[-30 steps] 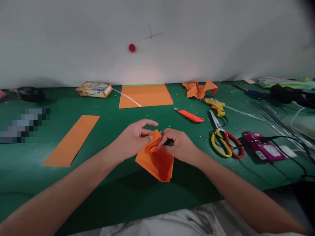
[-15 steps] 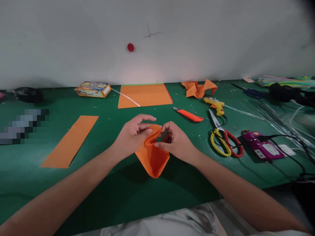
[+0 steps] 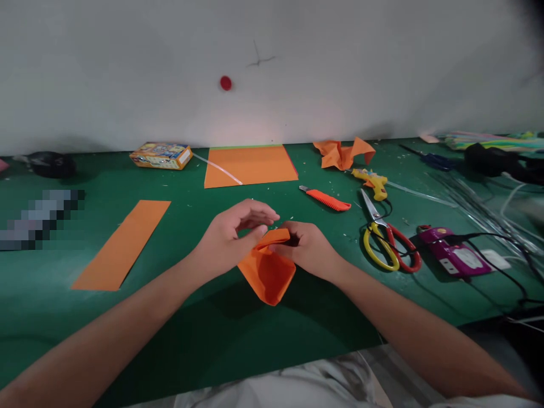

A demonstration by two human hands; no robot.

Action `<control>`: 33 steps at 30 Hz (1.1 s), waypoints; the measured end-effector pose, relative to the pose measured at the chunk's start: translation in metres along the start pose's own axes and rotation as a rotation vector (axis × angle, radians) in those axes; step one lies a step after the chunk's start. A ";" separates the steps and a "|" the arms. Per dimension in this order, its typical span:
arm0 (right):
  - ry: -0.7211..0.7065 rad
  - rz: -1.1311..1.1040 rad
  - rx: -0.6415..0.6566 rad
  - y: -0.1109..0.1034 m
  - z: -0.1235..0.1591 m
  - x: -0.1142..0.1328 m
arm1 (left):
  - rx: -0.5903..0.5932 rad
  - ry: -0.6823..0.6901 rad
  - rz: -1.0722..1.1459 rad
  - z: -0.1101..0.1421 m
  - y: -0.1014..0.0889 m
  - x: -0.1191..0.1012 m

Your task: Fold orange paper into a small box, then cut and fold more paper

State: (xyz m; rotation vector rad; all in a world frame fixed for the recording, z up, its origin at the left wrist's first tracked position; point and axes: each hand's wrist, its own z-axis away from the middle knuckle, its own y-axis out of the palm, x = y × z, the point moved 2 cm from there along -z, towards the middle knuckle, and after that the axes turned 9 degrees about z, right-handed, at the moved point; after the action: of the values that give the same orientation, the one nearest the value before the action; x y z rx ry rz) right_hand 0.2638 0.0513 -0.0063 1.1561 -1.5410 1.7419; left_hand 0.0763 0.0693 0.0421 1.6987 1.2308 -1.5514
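Hanging between the left hand [image 3: 229,238] and right hand [image 3: 314,249], the folded, bright-orange paper-like sheet [image 3: 267,277] is pinched at its upper right by the right thumb and fingers. Left thumb meets its upper left edge, index arched clear; hidden fingers' grip cannot be determined. Half a second earlier, the right fingers stood wider, the top fold higher.

The one view comes from the wearer's head, facing forward and down across the green bench [image 3: 187,334] to the wall [image 3: 127,73]. It looks from close range: forearms [image 3: 140,309] enter at the lower corners, left hand [image 3: 232,232] and right hand [image 3: 312,249] fall mid-frame, pale clothing [image 3: 276,391] edges the bottom.
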 end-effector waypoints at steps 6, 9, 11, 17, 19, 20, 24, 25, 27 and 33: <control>-0.067 -0.016 -0.061 -0.005 -0.001 0.002 | 0.100 -0.327 -0.239 -0.001 -0.009 0.008; -0.091 0.025 -0.073 -0.007 -0.001 0.004 | 0.185 -0.323 -0.345 0.002 -0.005 0.002; -0.089 0.031 -0.069 -0.006 0.000 0.004 | 0.205 -0.325 -0.374 0.003 -0.001 -0.004; -0.084 0.044 -0.035 0.001 0.001 0.004 | 0.326 -0.413 -0.775 0.003 0.003 -0.010; -0.130 0.053 -0.018 0.005 0.002 0.006 | 0.378 -0.421 -0.841 0.003 0.002 -0.011; -0.151 0.065 -0.013 0.007 0.002 0.006 | 0.389 -0.412 -0.854 0.002 0.002 -0.011; -0.177 0.144 -0.020 0.009 0.002 0.007 | 0.397 -0.376 -0.905 0.001 0.001 -0.010; -0.177 0.152 -0.015 0.008 0.002 0.007 | 0.394 -0.370 -0.913 0.000 0.000 -0.010; -0.173 0.158 0.014 0.005 0.003 0.007 | 0.381 -0.357 -0.919 -0.001 -0.001 -0.008; -0.130 0.209 0.113 -0.008 0.010 0.018 | 0.310 -0.326 -0.866 -0.003 -0.010 0.000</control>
State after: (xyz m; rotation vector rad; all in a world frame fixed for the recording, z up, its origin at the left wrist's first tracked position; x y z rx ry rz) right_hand 0.2646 0.0404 0.0128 1.2217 -1.7117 1.9455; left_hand 0.0693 0.0761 0.0447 1.0072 1.7169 -2.5030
